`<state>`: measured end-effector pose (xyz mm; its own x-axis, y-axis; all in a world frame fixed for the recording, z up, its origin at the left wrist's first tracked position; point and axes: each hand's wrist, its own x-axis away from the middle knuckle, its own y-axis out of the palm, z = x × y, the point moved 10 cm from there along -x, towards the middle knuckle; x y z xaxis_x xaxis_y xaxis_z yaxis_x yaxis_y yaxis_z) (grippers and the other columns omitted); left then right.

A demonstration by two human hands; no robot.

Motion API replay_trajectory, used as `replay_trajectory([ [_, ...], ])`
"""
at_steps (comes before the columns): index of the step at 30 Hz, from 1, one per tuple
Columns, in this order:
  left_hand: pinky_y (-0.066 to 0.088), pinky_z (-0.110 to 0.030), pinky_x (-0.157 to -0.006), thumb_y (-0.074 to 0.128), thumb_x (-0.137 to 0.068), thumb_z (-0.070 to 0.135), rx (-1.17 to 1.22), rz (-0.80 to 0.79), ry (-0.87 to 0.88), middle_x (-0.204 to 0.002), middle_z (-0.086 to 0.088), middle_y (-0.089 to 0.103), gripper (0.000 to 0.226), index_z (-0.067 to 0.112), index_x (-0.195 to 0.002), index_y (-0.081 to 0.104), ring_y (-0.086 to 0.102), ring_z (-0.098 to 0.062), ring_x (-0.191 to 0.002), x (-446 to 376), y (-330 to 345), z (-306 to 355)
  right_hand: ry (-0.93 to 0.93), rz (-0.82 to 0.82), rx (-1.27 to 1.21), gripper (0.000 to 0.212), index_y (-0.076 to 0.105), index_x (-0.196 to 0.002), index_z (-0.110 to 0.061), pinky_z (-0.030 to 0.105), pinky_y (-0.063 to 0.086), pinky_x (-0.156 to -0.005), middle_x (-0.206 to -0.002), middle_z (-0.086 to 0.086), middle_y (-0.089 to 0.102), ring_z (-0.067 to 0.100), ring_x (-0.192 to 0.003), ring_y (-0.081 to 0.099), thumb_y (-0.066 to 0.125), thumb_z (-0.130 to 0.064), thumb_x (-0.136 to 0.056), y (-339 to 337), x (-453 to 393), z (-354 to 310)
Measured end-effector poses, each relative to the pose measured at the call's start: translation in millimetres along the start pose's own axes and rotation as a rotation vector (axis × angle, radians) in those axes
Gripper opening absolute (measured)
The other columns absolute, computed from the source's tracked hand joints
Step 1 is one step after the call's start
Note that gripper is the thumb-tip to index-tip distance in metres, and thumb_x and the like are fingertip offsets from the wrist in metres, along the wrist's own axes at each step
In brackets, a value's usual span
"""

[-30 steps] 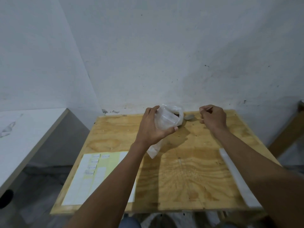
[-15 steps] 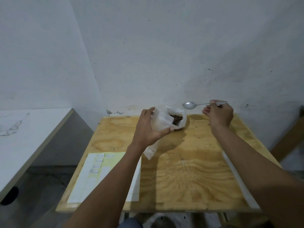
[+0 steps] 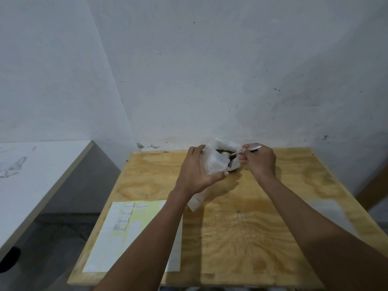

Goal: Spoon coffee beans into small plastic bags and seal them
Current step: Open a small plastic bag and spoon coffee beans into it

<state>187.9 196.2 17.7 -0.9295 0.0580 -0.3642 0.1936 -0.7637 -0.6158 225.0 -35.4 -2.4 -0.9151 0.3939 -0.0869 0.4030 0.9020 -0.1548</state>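
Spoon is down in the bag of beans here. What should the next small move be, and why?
Probably lift the spoon out loaded. Its bowl is already down among the coffee beans in the open bag, which the left hand steadies, while the right hand pinches the handle.

A single head-worn wide-angle camera looks forward and down from the person's own viewpoint, over both forearms, close above a table that stands against a wall.
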Motion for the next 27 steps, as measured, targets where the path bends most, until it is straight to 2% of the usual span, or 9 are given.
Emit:
replay_trajectory([
  [3,0.038,-0.02,-0.092,0.07,-0.056,0.08,-0.003,-0.012,0.001,-0.129,0.006,0.048,0.114,0.012,-0.144,0.045,0.046,-0.005,-0.112,-2,6,-2,-0.036,0.048,-0.008,0.012,0.07,-0.088,-0.012,0.039,0.064,-0.069,-0.077,0.011,0.075,0.024,-0.067,0.076,0.064,-0.005,-0.096,-6,-5,-1],
  [6,0.038,-0.02,-0.093,0.07,-0.056,0.08,0.004,-0.017,0.005,-0.13,0.005,0.049,0.114,0.011,-0.144,0.045,0.047,-0.006,-0.113,-3,11,-2,-0.053,0.026,0.027,0.017,0.07,-0.082,-0.015,0.042,0.064,-0.071,-0.077,0.012,0.075,0.026,-0.068,0.076,0.066,-0.006,-0.096,-5,-6,5],
  [9,0.039,-0.021,-0.094,0.071,-0.056,0.079,0.0,-0.021,0.016,-0.13,0.003,0.05,0.115,0.009,-0.145,0.046,0.048,-0.008,-0.115,-4,17,-1,0.002,-0.009,0.047,0.025,0.069,-0.073,-0.021,0.039,0.063,-0.069,-0.072,0.007,0.075,0.024,-0.065,0.075,0.068,-0.006,-0.093,1,-6,13],
  [11,0.039,-0.021,-0.094,0.07,-0.056,0.079,-0.011,-0.029,0.012,-0.13,0.003,0.05,0.116,0.009,-0.145,0.046,0.048,-0.007,-0.115,-4,20,-1,0.079,-0.019,0.022,0.023,0.07,-0.072,-0.016,0.037,0.063,-0.068,-0.07,0.008,0.074,0.024,-0.064,0.075,0.069,-0.004,-0.092,3,-5,19],
  [14,0.038,-0.02,-0.093,0.071,-0.055,0.079,-0.022,-0.031,0.011,-0.129,0.004,0.05,0.115,0.01,-0.144,0.046,0.047,-0.005,-0.113,-4,20,-1,0.217,-0.006,-0.065,0.014,0.073,-0.078,-0.001,0.039,0.063,-0.07,-0.071,0.016,0.075,0.028,-0.065,0.075,0.067,-0.003,-0.09,2,-8,34],
  [17,0.041,-0.023,-0.092,0.071,-0.056,0.08,-0.067,-0.028,0.017,-0.13,0.005,0.049,0.116,0.012,-0.145,0.045,0.047,-0.006,-0.113,-2,17,-1,0.289,0.018,-0.15,0.011,0.071,-0.078,0.001,0.041,0.064,-0.07,-0.072,0.019,0.075,0.03,-0.067,0.076,0.066,-0.002,-0.088,-4,-8,38],
  [20,0.05,-0.031,-0.088,0.08,-0.06,0.075,-0.157,-0.005,0.027,-0.133,0.005,0.049,0.111,0.014,-0.146,0.044,0.051,-0.011,-0.117,-1,11,-4,0.295,0.023,-0.199,0.009,0.07,-0.083,0.004,0.039,0.063,-0.069,-0.075,0.021,0.074,0.03,-0.068,0.076,0.065,0.0,-0.088,-9,-7,33],
  [22,0.051,-0.032,-0.085,0.083,-0.062,0.071,-0.2,0.006,0.027,-0.135,0.004,0.048,0.109,0.015,-0.147,0.043,0.052,-0.014,-0.12,1,8,-2,0.295,0.019,-0.237,0.008,0.069,-0.086,0.007,0.035,0.063,-0.064,-0.076,0.023,0.073,0.029,-0.066,0.075,0.064,0.002,-0.089,-15,-4,25],
  [27,0.05,-0.033,-0.083,0.072,-0.058,0.081,-0.244,-0.005,0.018,-0.135,0.002,0.049,0.113,0.015,-0.146,0.043,0.052,-0.017,-0.121,5,4,5,0.263,-0.015,-0.329,0.008,0.067,-0.09,0.01,0.029,0.063,-0.058,-0.076,0.022,0.071,0.027,-0.062,0.072,0.062,0.004,-0.09,-28,5,-3],
])
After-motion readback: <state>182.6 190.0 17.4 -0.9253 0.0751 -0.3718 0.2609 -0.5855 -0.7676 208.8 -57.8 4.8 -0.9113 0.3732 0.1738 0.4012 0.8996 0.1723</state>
